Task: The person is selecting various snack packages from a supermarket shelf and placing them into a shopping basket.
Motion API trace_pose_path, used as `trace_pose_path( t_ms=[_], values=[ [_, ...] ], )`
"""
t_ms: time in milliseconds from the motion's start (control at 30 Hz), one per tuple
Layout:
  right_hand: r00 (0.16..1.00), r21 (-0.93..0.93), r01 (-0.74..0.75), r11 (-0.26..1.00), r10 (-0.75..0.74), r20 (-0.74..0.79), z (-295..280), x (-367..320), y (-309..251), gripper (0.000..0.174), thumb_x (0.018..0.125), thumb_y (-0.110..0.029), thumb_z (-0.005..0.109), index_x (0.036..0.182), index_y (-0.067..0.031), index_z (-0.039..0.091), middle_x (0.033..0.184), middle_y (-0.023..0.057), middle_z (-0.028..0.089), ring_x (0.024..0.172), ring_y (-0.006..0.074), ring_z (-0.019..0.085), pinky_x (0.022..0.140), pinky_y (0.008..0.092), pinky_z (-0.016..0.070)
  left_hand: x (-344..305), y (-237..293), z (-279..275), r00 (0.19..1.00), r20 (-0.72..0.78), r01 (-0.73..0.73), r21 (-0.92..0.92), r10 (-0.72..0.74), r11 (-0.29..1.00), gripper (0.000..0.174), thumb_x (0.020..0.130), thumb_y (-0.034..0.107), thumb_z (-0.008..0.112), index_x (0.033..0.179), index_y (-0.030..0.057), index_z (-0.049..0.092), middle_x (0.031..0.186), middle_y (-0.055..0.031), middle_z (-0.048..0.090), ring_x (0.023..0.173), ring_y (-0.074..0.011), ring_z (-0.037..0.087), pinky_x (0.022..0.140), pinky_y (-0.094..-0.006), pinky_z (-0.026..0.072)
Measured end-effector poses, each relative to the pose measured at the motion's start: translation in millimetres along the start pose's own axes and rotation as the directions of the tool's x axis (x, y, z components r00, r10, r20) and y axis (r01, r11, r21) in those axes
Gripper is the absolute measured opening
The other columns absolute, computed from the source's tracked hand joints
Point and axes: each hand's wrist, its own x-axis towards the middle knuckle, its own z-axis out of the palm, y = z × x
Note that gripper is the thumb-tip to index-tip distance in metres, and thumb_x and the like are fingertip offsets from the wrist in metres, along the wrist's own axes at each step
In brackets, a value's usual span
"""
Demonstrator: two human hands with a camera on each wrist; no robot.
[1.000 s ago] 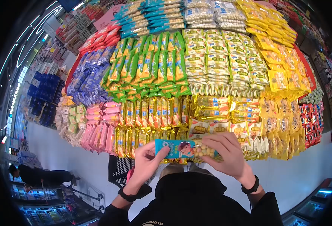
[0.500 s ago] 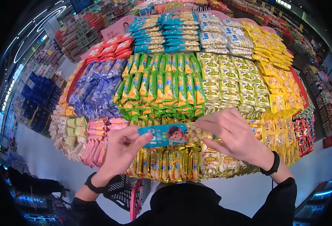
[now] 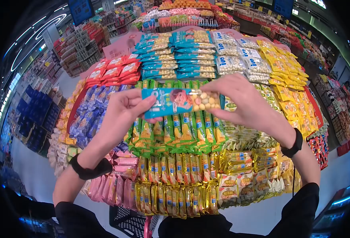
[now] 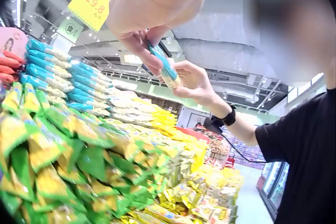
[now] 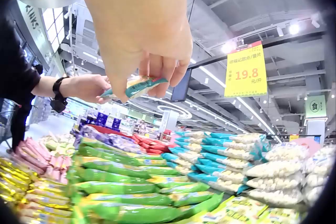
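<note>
Between my two hands a teal snack packet (image 3: 165, 104) is held lengthwise. Its printed front carries a cartoon face, and small round pale balls show through the clear right part. My left hand (image 3: 125, 107) pinches the left end, thumb on the front. At the right end my right hand (image 3: 246, 103) grips the packet, thumb below and fingers above. The left wrist view shows the packet (image 4: 167, 70) edge-on between both hands. From the right wrist, its teal edge (image 5: 149, 86) appears under my fingers. Stacked green packets (image 3: 179, 131) lie behind and below it.
A stepped display of bagged snacks spreads ahead, with teal bags (image 3: 157, 53) at the back, yellow bags (image 3: 288, 63) at right and gold packets (image 3: 179, 198) in front. A dark basket (image 3: 127, 222) with a pink handle stands low at the front. A yellow price sign (image 5: 247, 71) hangs overhead.
Both hands have lifted the packet up and away from my body, keeping their hold on its ends. The head view has tilted up, so the display sits lower and more of the store shows.
</note>
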Motion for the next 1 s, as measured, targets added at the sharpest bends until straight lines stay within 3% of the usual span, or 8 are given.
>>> trace_pose_path(
  t_ms=[200, 367, 500, 600, 700, 800, 933, 1000],
  values=[
    [0.997, -0.17, -0.018, 0.985, 0.006, -0.071, 18.1, 69.6, 138.5, 0.044, 0.084, -0.025, 0.073, 0.123, -0.0072, 0.062, 0.105, 0.0127, 0.065, 0.103, 0.029, 0.056, 0.092, 0.0403, 0.0451, 158.0, -13.7, -34.8, 0.993, -0.075, -0.079, 0.143, 0.09, 0.987, 0.027, 0.095, 0.027, 0.066, 0.085, 0.0021, 0.064, 0.077, 0.0024, 0.055, 0.076, -0.0062, 0.064, 0.085, -0.0248, 0.058],
    [0.971, -0.155, -0.24, 0.958, 0.239, -0.03, 28.5, 98.6, 215.0, 0.048, 0.086, -0.032, 0.073, 0.127, -0.0089, 0.062, 0.109, 0.0116, 0.066, 0.104, 0.0282, 0.061, 0.092, 0.039, 0.0467, 248.3, -19.7, -31.3, 0.96, -0.231, -0.122, 0.166, 0.159, 0.979, 0.029, 0.087, 0.022, 0.077, 0.097, -0.0028, 0.064, 0.09, -0.0036, 0.063, 0.08, -0.0133, 0.069, 0.074, -0.0232, 0.0577],
    [0.956, -0.125, -0.292, 0.948, 0.294, -0.003, 41.2, 93.6, 240.8, 0.048, 0.09, -0.036, 0.068, 0.13, -0.0094, 0.061, 0.114, 0.0166, 0.065, 0.111, 0.0302, 0.061, 0.097, 0.0391, 0.0461, 297.8, -42.1, -33.7, 0.933, -0.312, -0.028, 0.432, 0.179, 0.902, 0.043, 0.084, 0.023, 0.08, 0.106, -0.0093, 0.061, 0.096, -0.0113, 0.067, 0.078, -0.0142, 0.07, 0.071, -0.0251, 0.0563],
    [0.938, -0.244, -0.327, 0.913, 0.344, 0.03, 48.0, 92.2, 245.5, 0.047, 0.096, -0.037, 0.061, 0.133, -0.008, 0.058, 0.118, 0.0187, 0.065, 0.114, 0.0332, 0.06, 0.098, 0.0412, 0.0459, 304.6, -48.6, -32.6, 0.954, -0.241, -0.037, 0.497, 0.178, 0.867, 0.041, 0.083, 0.022, 0.081, 0.105, -0.007, 0.063, 0.099, -0.0132, 0.068, 0.075, -0.0148, 0.069, 0.068, -0.0291, 0.0558],
    [0.956, -0.208, -0.284, 0.936, 0.294, 0.018, 55.5, 90.4, 253.6, 0.045, 0.098, -0.035, 0.058, 0.132, -0.006, 0.058, 0.112, 0.0192, 0.066, 0.109, 0.0351, 0.061, 0.095, 0.0429, 0.0473, 307.0, -56.2, -30.8, 0.885, -0.155, -0.131, 0.821, 0.439, 0.556, 0.033, 0.083, 0.022, 0.079, 0.103, -0.0014, 0.066, 0.102, -0.0153, 0.068, 0.08, -0.0214, 0.069, 0.074, -0.0352, 0.0548],
    [0.949, -0.234, -0.307, 0.922, 0.315, -0.004, 57.2, 86.0, 243.7, 0.043, 0.096, -0.03, 0.059, 0.131, -0.0057, 0.057, 0.099, 0.0198, 0.069, 0.097, 0.0376, 0.064, 0.086, 0.0462, 0.05, 306.2, -66.2, -23.2, 0.693, 0.094, -0.33, 0.923, 0.715, 0.198, 0.027, 0.088, 0.024, 0.072, 0.106, 0.0038, 0.069, 0.102, -0.0159, 0.068, 0.093, -0.0298, 0.066, 0.084, -0.0405, 0.0515],
    [0.967, -0.311, -0.243, 0.919, 0.253, -0.007, 56.2, 84.9, 230.9, 0.041, 0.099, -0.031, 0.055, 0.13, -0.006, 0.056, 0.1, 0.0203, 0.068, 0.095, 0.0387, 0.064, 0.08, 0.0493, 0.0485, 297.0, -66.4, -3.6, 0.64, 0.299, -0.609, 0.759, 0.708, 0.23, 0.029, 0.095, 0.022, 0.06, 0.117, 0.0048, 0.068, 0.105, -0.02, 0.067, 0.103, -0.038, 0.06, 0.088, -0.0474, 0.0466],
    [0.959, -0.33, -0.26, 0.907, 0.284, 0.026, 56.0, 82.5, 227.6, 0.04, 0.098, -0.03, 0.055, 0.131, -0.0076, 0.056, 0.1, 0.0195, 0.068, 0.095, 0.038, 0.063, 0.08, 0.049, 0.0486, 289.6, -62.6, 0.4, 0.705, 0.287, -0.569, 0.774, 0.649, 0.276, 0.028, 0.096, 0.019, 0.058, 0.119, 0.006, 0.067, 0.1, -0.0227, 0.067, 0.097, -0.041, 0.06, 0.084, -0.0487, 0.0472]
  ],
)
